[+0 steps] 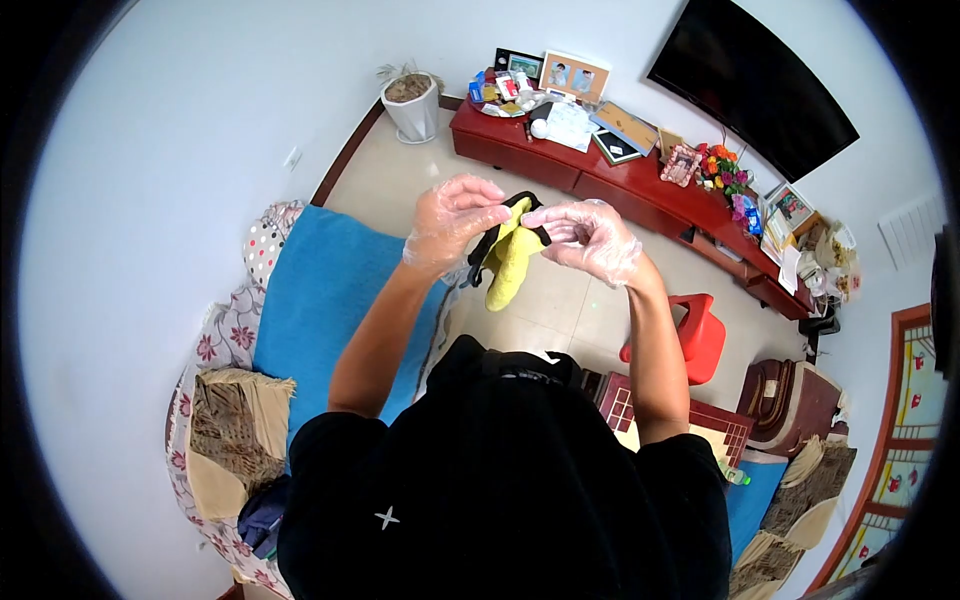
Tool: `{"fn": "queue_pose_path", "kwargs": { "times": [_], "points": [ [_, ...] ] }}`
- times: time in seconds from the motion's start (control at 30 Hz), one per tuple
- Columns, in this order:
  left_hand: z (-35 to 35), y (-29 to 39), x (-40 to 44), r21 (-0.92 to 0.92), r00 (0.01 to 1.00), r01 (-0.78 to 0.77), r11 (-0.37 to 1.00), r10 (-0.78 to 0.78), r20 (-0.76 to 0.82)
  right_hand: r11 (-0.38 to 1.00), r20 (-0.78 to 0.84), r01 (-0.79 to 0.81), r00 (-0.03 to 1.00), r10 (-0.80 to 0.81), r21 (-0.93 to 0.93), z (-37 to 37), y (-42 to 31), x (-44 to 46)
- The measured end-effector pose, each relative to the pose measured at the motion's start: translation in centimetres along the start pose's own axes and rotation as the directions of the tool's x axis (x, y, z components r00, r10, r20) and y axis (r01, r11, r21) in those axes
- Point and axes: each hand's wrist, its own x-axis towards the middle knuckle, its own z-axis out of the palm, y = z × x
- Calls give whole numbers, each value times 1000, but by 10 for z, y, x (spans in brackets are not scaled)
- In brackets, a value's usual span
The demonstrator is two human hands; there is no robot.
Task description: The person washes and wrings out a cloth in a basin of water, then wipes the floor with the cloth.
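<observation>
A small yellow fabric item with black edging [511, 262] hangs between my two hands, above the tiled floor. My left hand [458, 222], in a clear plastic glove, pinches its upper left edge with thumb and fingers. On the other side my right hand [592, 238], gloved the same way, grips the upper right edge near the black trim. The yellow part droops below the fingers, and a dark strip hangs on its left.
A blue cover [325, 300] lies over the sofa at left. Beyond my hands stands a long red cabinet [620, 200] with frames, papers and flowers. A red stool [700, 340] is at right, and a potted plant [412, 105] stands near the wall.
</observation>
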Motion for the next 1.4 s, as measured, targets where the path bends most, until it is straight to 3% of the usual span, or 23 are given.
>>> {"fn": "queue_pose_path", "kwargs": {
  "times": [0.17,0.27,0.3,0.53,0.63,0.93,1.23,1.33,1.4],
  "points": [
    [6,6,-4,30,997,-57,998,55,55,937,-23,128,989,-143,-326,-3,2,5],
    [11,13,-8,77,995,-78,994,73,72,824,-88,248,938,-336,-509,-6,8,6],
    [13,14,-9,94,994,-86,992,79,76,817,-88,203,951,-295,-540,-7,3,5],
    [23,16,-11,138,990,-74,988,56,129,841,-105,242,938,-331,-483,-7,0,6],
    [31,20,-15,121,987,-112,986,96,130,938,-49,190,976,-213,-288,-8,0,4],
    [24,12,-16,101,980,-101,990,82,182,912,-109,145,974,-201,-383,-3,4,0],
    [28,19,-20,238,974,-159,958,113,198,904,-144,84,977,-158,-419,-5,5,-2],
    [31,19,-23,144,982,-73,987,46,182,906,-148,86,976,-161,-415,-3,2,-3],
    [30,13,-21,142,976,-126,982,97,197,912,-147,87,976,-158,-401,-3,4,-3]
  ]
}}
